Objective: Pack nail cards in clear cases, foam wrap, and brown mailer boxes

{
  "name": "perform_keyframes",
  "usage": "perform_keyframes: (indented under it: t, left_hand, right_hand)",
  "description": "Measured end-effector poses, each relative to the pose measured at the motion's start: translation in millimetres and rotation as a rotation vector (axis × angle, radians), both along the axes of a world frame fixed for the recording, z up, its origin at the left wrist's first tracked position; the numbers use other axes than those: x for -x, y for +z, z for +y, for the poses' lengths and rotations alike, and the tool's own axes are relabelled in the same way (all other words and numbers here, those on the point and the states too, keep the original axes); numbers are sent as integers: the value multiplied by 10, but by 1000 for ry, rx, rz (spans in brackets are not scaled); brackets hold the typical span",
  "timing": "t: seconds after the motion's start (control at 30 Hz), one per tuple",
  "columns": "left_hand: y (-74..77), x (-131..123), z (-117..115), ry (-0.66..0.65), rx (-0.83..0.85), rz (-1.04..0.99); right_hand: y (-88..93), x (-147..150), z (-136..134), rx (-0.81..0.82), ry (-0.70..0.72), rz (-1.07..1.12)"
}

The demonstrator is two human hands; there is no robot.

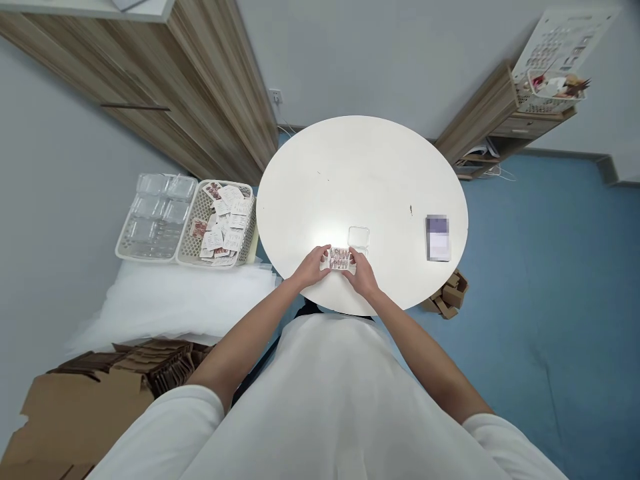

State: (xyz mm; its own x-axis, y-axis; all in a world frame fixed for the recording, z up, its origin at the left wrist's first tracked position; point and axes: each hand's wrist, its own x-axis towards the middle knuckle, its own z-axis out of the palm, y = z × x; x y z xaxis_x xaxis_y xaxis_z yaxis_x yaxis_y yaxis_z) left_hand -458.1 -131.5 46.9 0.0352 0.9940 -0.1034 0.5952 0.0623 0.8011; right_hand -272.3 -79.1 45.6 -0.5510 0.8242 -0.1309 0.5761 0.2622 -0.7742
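Observation:
Both hands meet over the near edge of a round white table (350,173). My left hand (313,265) grips the left end of a small white card of reddish pieces (340,259), fingers curled round it. My right hand (361,272) pinches the card's right end. Just behind the card lies a small clear plastic case (359,237), touching or nearly touching it. The pieces on the card are too small to name.
A blurred purple-and-white packet (438,237) lies at the table's right edge. Left of the table stand a basket of clear cases (156,217) and a basket of white cards (220,225). Flat cardboard boxes (125,363) are piled lower left; small brown boxes (449,297) lie on the blue floor.

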Motion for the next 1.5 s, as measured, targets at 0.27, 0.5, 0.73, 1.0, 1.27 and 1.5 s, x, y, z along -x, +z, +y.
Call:
perform_keyframes:
  t: [0.27,0.5,0.73,1.0,1.27,1.5]
  left_hand:
    - [-26,-539,48,7,33,21]
    - [-48,-662,60,4,65,34]
    - [-126,-580,148,-31,100,79]
    - [-217,-427,289,-97,110,91]
    - [-279,-420,388,-100,155,112]
    - [-319,-438,419,-90,157,132]
  right_hand:
    - [-113,-620,114,35,98,60]
    - [-214,-743,159,86,81,50]
    - [-235,-691,202,106,61,17]
    - [-226,-586,250,88,7,-59]
    - [-253,-560,310,104,-19,-81]
    - [-292,-566,390,151,-18,-59]
